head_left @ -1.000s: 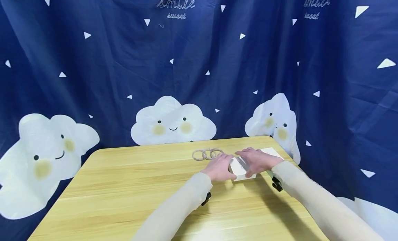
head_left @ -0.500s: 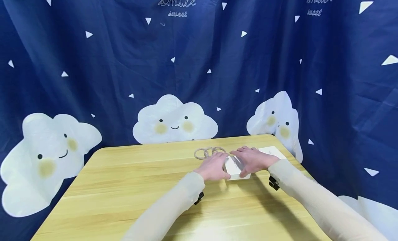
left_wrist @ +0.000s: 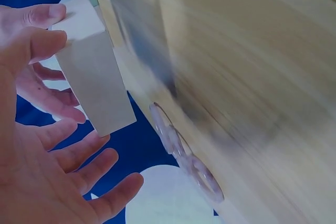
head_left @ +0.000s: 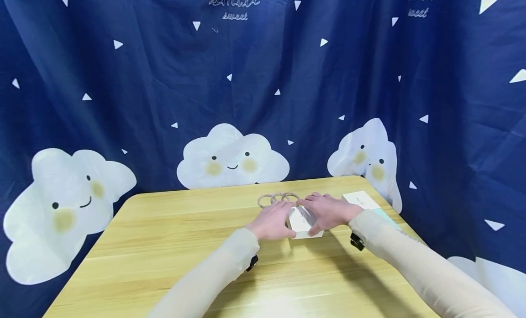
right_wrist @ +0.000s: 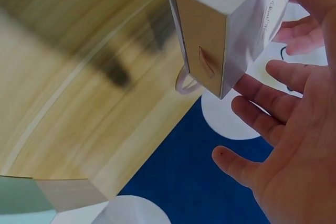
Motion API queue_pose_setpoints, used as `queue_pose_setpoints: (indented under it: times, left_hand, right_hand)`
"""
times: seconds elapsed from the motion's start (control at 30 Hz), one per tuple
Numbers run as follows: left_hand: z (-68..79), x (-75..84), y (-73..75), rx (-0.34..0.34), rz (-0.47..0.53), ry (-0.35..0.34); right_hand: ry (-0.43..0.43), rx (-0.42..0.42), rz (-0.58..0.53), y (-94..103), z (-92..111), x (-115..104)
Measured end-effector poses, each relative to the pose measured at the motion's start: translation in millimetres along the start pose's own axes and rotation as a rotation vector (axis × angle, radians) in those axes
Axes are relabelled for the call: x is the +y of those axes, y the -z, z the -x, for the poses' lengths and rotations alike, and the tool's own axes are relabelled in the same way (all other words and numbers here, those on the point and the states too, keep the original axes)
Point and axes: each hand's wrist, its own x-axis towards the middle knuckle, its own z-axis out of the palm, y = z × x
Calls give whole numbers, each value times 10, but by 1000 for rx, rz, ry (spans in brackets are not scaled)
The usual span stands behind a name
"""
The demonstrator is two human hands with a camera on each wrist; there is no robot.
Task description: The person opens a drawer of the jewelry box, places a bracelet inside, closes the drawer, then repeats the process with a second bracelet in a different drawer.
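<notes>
A small white box [head_left: 303, 220] is held up between both hands, close over the wooden table. Gripping its left side is my left hand [head_left: 269, 221], the thumb on the near part and the fingers toward the far part. My right hand [head_left: 326, 211] grips the opposite side in the same manner. The left wrist view shows a plain pale face of the box [left_wrist: 97, 80]. In the right wrist view, a tan drawer front with a small ribbon pull [right_wrist: 206, 62] sits inside the white sleeve, and dark script runs along one face.
Just behind the hands lie three overlapping pale rings [head_left: 279, 198] on the table [head_left: 172, 254]. A white and mint-green box [head_left: 362, 200] lies near the table's right edge. A dark blue curtain with clouds hangs behind the table.
Both hands have carried the white box to the left, nearer the front of the rings. More of the white and mint-green box shows beyond my right forearm.
</notes>
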Motion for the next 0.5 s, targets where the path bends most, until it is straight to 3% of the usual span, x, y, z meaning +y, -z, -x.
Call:
queue_pose_setpoints:
  times: [0.5]
  left_hand:
    - [252,-178,84,-4,-6,27]
  right_hand:
    - [43,8,31,-29,-169,-206]
